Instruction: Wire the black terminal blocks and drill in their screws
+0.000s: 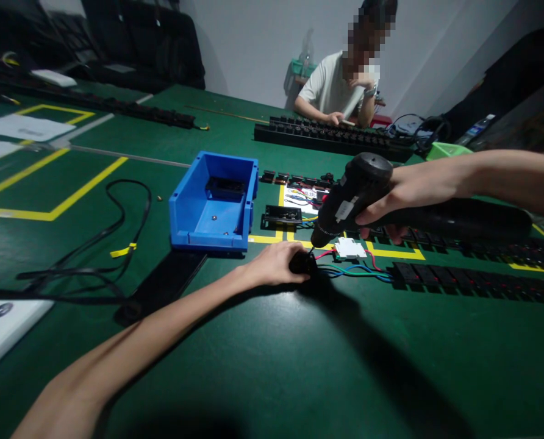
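My right hand is wrapped round a black power screwdriver, its bit pointing down at a small black housing. My left hand grips that housing on the green table. Whether the bit touches it I cannot tell. Red, green and blue wires run from the housing's side to a small white circuit module and a row of black modules. Another black housing with wires lies just beyond my left hand.
A blue bin holding a black part and small screws stands left of the work. Black cable loops further left near a dark flat object. Long black strips lie at the far side, where another person sits.
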`<state>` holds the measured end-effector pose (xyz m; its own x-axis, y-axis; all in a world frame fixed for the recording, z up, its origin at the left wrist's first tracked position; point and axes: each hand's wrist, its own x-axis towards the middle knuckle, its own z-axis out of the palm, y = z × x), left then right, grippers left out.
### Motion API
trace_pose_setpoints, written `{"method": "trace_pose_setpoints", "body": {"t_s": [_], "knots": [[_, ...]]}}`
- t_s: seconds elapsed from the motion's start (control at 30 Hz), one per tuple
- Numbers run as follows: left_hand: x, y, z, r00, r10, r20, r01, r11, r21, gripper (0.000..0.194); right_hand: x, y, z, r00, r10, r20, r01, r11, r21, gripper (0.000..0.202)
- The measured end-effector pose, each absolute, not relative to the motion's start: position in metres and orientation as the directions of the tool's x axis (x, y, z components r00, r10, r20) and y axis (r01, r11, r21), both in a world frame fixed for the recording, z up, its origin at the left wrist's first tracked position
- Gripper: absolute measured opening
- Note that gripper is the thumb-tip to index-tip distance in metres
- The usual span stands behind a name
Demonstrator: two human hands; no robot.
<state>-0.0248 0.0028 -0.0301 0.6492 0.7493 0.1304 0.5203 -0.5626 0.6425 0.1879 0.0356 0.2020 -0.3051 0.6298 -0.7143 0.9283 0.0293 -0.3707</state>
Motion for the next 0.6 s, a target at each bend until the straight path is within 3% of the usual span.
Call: {"method": "trace_pose_setpoints", "body": {"t_s": [0.17,0.33,0.6], "knots": [[-0.0241,0.0032,-0.0287,0.665,0.736,0.124,0.524,-0.579,0.625,0.053,0.1962,0.036,0.2011,-0.29,0.562,-0.775,0.931,-0.023,-0.365,0.042],[-0.0246,0.0041,-0.0302,0.681,0.721,0.132,0.513,-0.598,0.616,0.049,0.197,0.0317,0.2011,-0.289,0.584,-0.759,0.933,-0.006,-0.36,0.028],[-0.0245,0.0039,-0.0307,0.685,0.712,0.15,0.496,-0.608,0.62,0.046,0.1972,0.0296,0.1995,-0.285,0.591,-0.754,0.925,-0.036,-0.378,0.026]]}}
